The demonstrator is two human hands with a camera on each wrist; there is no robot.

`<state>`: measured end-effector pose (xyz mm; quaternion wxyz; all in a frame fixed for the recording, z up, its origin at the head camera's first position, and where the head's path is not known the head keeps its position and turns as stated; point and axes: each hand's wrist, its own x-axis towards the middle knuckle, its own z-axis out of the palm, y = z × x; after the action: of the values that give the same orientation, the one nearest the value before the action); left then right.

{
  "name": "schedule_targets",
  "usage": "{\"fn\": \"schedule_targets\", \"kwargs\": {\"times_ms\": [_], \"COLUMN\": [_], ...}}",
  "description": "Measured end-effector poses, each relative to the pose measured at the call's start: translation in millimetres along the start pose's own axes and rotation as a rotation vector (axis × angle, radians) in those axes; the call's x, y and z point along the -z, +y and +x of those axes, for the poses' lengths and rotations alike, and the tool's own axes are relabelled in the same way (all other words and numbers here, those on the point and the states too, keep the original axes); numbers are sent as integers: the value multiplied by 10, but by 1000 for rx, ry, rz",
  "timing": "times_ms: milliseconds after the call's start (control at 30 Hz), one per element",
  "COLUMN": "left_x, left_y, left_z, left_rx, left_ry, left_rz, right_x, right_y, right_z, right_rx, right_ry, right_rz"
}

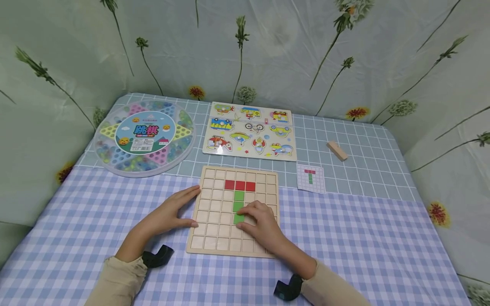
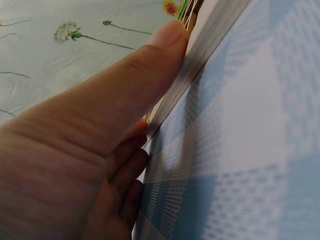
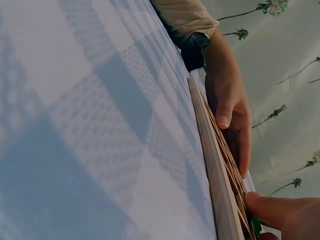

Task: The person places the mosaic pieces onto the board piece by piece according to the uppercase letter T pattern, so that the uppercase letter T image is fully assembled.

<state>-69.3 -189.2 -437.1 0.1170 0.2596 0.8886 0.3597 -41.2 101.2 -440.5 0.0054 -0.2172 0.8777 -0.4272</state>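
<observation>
A wooden grid board [image 1: 208, 242] lies flat on the checked cloth. Three red square tiles [image 1: 240, 185] form a row near its top, with green tiles in a column below the middle one. My right hand [image 1: 264, 223] pinches the lowest green tile [image 1: 238, 219] between thumb and fingertips, at the bottom of that column. In the right wrist view the thumb [image 3: 272, 207] touches a bit of green just over the board's rim. Along the board's left edge rests my left hand [image 1: 166, 214], fingers extended, the thumb [image 2: 167, 37] touching the rim in the left wrist view.
Right of the board lies a pattern card [image 1: 310, 180] with a red and green T. A small wooden block [image 1: 337, 151] is farther back. A vehicle puzzle board [image 1: 250, 131] and a round Chinese checkers box [image 1: 145, 138] stand behind, before a flowered curtain [image 1: 283, 63].
</observation>
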Motion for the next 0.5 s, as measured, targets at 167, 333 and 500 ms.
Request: {"fn": "schedule_targets", "kwargs": {"times_ms": [167, 333, 500], "left_x": [0, -7, -5], "left_y": [-8, -10, 9], "left_z": [0, 14, 11], "left_rx": [2, 1, 10], "left_ry": [1, -2, 0], "left_rz": [0, -1, -1], "right_x": [-25, 37, 218], "right_y": [-46, -66, -63], "right_z": [13, 3, -19], "right_rx": [-5, -18, -26], "right_ry": [6, -56, -181], "right_rz": [-84, -103, -7]}}
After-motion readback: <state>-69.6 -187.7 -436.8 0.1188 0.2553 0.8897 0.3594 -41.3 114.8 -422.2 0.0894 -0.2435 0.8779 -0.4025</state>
